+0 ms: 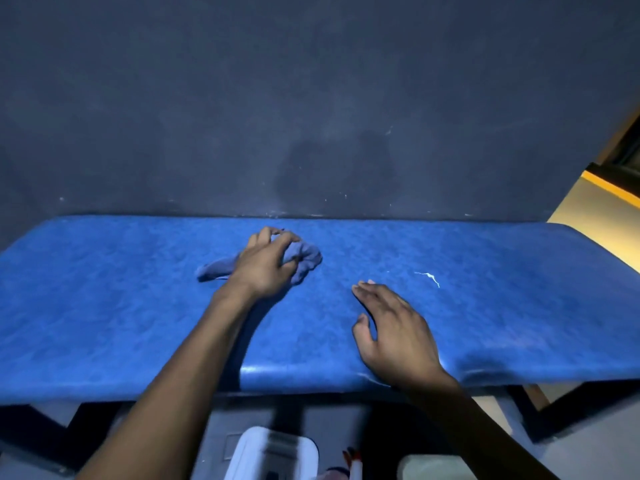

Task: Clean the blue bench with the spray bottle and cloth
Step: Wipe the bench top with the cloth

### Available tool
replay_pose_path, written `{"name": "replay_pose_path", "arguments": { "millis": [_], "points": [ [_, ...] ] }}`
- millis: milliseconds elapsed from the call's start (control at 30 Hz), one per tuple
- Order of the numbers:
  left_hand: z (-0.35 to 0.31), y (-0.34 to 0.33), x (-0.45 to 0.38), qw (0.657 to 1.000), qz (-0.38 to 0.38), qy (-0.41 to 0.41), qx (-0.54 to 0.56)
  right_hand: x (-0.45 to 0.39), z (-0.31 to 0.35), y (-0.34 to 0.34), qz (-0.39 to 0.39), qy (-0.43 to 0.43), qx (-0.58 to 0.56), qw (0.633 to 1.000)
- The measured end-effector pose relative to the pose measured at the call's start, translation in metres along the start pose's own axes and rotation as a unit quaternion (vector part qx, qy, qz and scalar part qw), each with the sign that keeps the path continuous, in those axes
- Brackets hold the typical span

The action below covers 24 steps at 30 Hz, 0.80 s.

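Right hand flat on blue bench, fingers spread; left hand grips bunched cloth.

Left hand grips a bunched blue cloth on the blue bench, mid-seat toward the dark wall. Right hand is flat on the seat near the front edge, fingers straight. A thin white scratch sits right of both hands; a blurred white object lies below the bench.
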<state>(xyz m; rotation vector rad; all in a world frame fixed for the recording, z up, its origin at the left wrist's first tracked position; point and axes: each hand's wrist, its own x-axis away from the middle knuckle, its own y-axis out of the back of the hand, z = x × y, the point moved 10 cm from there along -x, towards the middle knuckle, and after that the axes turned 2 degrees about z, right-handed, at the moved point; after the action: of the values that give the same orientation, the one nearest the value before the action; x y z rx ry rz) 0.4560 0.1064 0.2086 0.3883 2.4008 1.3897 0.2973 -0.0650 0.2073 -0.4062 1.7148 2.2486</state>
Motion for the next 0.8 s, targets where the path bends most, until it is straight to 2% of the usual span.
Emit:
{"name": "replay_pose_path", "arguments": {
  "millis": [67, 200, 300, 467, 533, 633, 700, 800],
  "points": [
    [-0.022, -0.010, -0.001, 1.000, 0.008, -0.022, 0.005, 0.001, 0.000, 0.000, -0.002, 0.004, 0.001, 1.000],
    [-0.055, -0.014, 0.072, 0.989, 0.046, -0.124, 0.062, 0.001, -0.003, -0.002, 0.007, 0.009, -0.007, 1.000],
    [-0.031, -0.003, 0.063, 0.993, 0.039, -0.104, 0.048, 0.000, -0.001, -0.002, 0.009, 0.009, -0.009, 1.000],
    [0.002, 0.006, 0.001, 0.998, -0.054, 0.043, 0.012, -0.002, -0.003, -0.002, 0.013, 0.009, -0.014, 1.000],
    [-0.014, -0.007, 0.001, 0.999, -0.033, 0.034, 0.010, -0.003, -0.003, -0.001, 0.017, 0.009, -0.021, 1.000],
    [-0.043, -0.017, 0.019, 0.998, 0.046, -0.018, 0.031, -0.004, 0.000, 0.002, 0.030, 0.013, -0.025, 0.999],
    [-0.057, 0.000, 0.028, 0.998, 0.027, -0.037, 0.054, -0.005, 0.002, 0.009, 0.042, 0.025, -0.034, 0.998],
    [-0.077, 0.021, 0.035, 0.995, -0.044, -0.039, 0.084, 0.000, -0.021, 0.038, 0.025, 0.019, -0.048, 0.998]
  ]
}}
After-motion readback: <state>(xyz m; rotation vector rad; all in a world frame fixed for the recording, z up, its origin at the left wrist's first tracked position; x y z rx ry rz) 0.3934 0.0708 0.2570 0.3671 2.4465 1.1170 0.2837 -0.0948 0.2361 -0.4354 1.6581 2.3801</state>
